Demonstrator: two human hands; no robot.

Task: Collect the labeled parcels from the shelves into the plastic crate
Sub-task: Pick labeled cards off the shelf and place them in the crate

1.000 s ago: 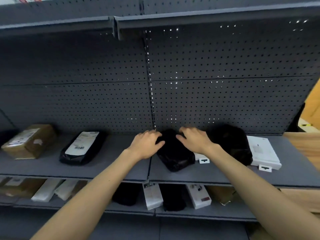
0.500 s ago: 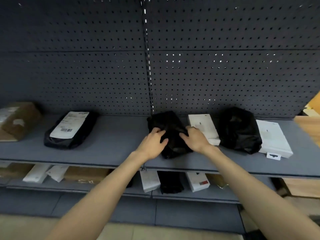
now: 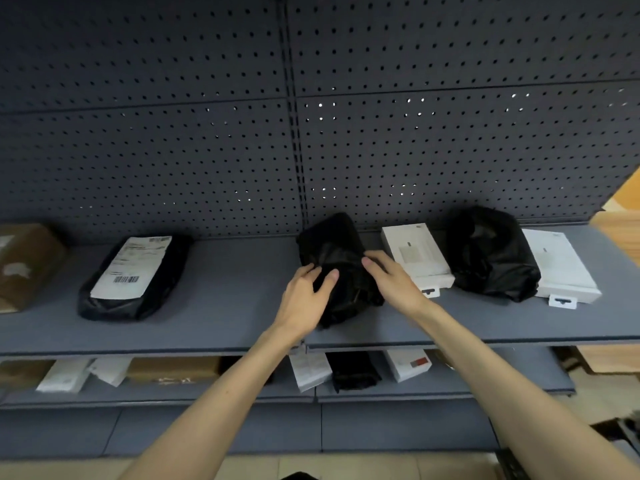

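A black plastic-wrapped parcel (image 3: 332, 247) lies on the middle grey shelf (image 3: 225, 299), no label showing on its top. My left hand (image 3: 304, 296) grips its left side, thumb across the top. My right hand (image 3: 394, 282) holds its right side, fingers curled over the edge. Another black parcel with a white barcode label (image 3: 133, 275) lies further left on the same shelf. The plastic crate is out of view.
On the same shelf sit a brown carton (image 3: 24, 265) at far left, a white box (image 3: 415, 254), a black bag (image 3: 491, 254) and another white box (image 3: 561, 265) to the right. The lower shelf (image 3: 433, 389) holds several white, black and brown packages. Perforated back panel behind.
The view has tilted down and pulled back. Both hands have slid from the parcel's far end toward its front and closed on its sides; the white box beside it is now uncovered.
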